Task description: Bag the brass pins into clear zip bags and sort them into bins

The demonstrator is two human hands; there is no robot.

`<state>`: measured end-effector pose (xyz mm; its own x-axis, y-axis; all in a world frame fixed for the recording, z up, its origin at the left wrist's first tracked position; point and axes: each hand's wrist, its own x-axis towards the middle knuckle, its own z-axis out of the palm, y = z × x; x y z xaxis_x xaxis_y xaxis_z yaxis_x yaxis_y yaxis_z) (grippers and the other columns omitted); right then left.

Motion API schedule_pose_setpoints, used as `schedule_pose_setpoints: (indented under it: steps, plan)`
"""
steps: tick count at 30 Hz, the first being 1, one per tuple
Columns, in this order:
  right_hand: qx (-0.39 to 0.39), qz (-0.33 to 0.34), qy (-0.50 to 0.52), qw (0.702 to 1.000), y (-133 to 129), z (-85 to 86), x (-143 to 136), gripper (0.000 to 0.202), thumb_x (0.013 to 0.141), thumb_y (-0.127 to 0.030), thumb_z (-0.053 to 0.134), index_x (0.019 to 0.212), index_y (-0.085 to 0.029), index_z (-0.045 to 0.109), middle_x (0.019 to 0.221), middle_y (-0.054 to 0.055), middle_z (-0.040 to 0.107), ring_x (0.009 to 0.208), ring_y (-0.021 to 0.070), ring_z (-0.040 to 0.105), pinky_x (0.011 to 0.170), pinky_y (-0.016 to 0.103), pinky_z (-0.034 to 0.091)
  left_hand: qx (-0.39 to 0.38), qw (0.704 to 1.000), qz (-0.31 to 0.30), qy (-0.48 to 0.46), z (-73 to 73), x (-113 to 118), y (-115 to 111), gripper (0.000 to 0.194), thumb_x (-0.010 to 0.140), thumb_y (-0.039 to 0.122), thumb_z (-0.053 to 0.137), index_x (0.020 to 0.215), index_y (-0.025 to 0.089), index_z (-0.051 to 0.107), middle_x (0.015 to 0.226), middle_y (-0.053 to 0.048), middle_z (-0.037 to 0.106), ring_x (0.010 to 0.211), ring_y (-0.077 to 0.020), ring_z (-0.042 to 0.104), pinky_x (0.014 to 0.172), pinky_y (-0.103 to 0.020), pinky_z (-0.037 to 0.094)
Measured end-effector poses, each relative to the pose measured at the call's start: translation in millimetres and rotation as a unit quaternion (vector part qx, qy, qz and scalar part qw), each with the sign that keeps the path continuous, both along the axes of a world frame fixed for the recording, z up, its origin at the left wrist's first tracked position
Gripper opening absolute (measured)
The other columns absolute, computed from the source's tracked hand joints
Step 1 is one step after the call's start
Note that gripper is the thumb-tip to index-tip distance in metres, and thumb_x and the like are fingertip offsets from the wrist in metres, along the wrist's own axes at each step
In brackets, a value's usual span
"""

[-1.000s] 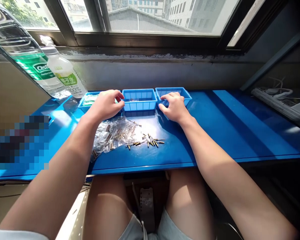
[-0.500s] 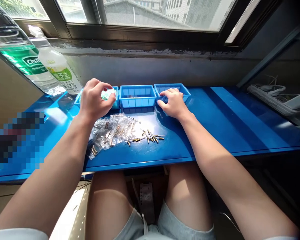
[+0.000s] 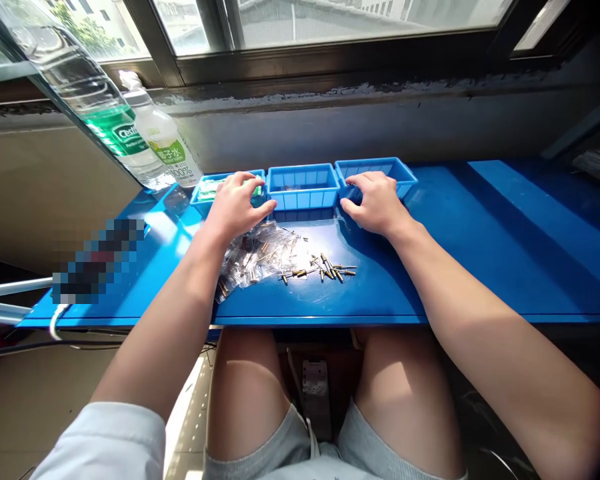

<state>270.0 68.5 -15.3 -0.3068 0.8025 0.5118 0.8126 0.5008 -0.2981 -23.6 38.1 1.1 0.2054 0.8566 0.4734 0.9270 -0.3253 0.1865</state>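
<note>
Three blue bins stand in a row at the back of the blue table. My left hand (image 3: 241,204) is open in front of the left bin (image 3: 199,201), which holds green and white packets (image 3: 210,189). My right hand (image 3: 374,200) is open at the front of the right bin (image 3: 403,171), thumb and fingers apart, covering part of it. Between them is the middle bin (image 3: 303,199), with a few small items inside. Clear plastic bags of small metal parts (image 3: 260,253) lie below my left hand, partly behind my wrist. Loose brass-coloured rivets (image 3: 330,269) lie to their right.
A large water bottle (image 3: 115,127) and a smaller bottle with a green label (image 3: 167,147) stand at the back left. A blurred dark object (image 3: 103,260) with a white cable lies on the left. The table's front edge (image 3: 320,321) runs above my thighs.
The view has shifted, so the table and bins appear further right. My left hand has moved right and lower relative to the left bin. My right hand stays at the right bin.
</note>
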Motion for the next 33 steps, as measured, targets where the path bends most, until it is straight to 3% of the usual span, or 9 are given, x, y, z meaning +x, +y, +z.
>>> schedule_pose_setpoints:
  steps: [7,15,20,23,28,33]
  plan:
    - [0.035,0.037,0.004,0.999,-5,1.0,-8,0.041,0.081,-0.031,0.058,0.117,-0.014,0.065,0.124,0.016,0.063,0.121,0.0334,0.051,0.101,0.050,0.039,-0.017,0.999,0.022,0.019,2.6,6,-5,0.040,0.084,0.039,0.064,0.118,0.017,0.062,0.130,-0.014,0.054,0.124,-0.0314,0.048,0.107,-0.050,0.039]
    - [0.024,0.052,-0.015,0.998,-14,7.6,-16,0.035,0.081,-0.032,0.058,0.111,-0.016,0.068,0.118,0.014,0.067,0.116,0.0341,0.053,0.095,0.052,0.040,0.019,0.998,0.042,0.034,0.1,4,-4,0.037,0.082,0.030,0.065,0.117,0.018,0.064,0.117,-0.012,0.054,0.112,-0.0292,0.049,0.100,-0.048,0.043]
    - [0.043,0.069,0.002,0.997,-17,6.9,-19,0.036,0.083,-0.032,0.058,0.113,-0.016,0.067,0.118,0.014,0.066,0.114,0.0332,0.053,0.095,0.052,0.041,0.066,0.998,0.005,0.022,0.8,4,-3,0.029,0.084,0.030,0.064,0.111,0.020,0.066,0.110,-0.010,0.058,0.105,-0.0260,0.051,0.095,-0.045,0.045]
    - [0.048,0.124,0.017,0.991,-22,7.4,-25,0.032,0.085,-0.031,0.058,0.112,-0.016,0.067,0.111,0.014,0.068,0.107,0.0300,0.056,0.094,0.049,0.045,0.063,0.997,-0.031,0.020,1.4,4,-3,0.023,0.084,0.027,0.062,0.105,0.021,0.068,0.104,-0.009,0.062,0.102,-0.0254,0.054,0.094,-0.045,0.045]
    - [-0.061,0.219,-0.031,0.973,-34,9.3,-37,0.040,0.091,-0.045,0.054,0.117,-0.016,0.066,0.113,0.014,0.066,0.104,0.0278,0.060,0.089,0.043,0.051,0.039,0.998,-0.039,0.028,1.9,4,-3,0.023,0.081,0.021,0.062,0.104,0.019,0.069,0.104,-0.010,0.064,0.099,-0.0264,0.057,0.091,-0.045,0.047]
    - [-0.149,0.239,-0.082,0.956,-38,7.7,-42,0.048,0.090,-0.055,0.052,0.117,-0.018,0.067,0.113,0.014,0.064,0.099,0.0269,0.062,0.079,0.040,0.053,0.051,0.997,-0.058,0.011,4.1,5,-5,0.022,0.085,0.020,0.058,0.104,0.018,0.069,0.104,-0.010,0.066,0.098,-0.0252,0.059,0.090,-0.043,0.047]
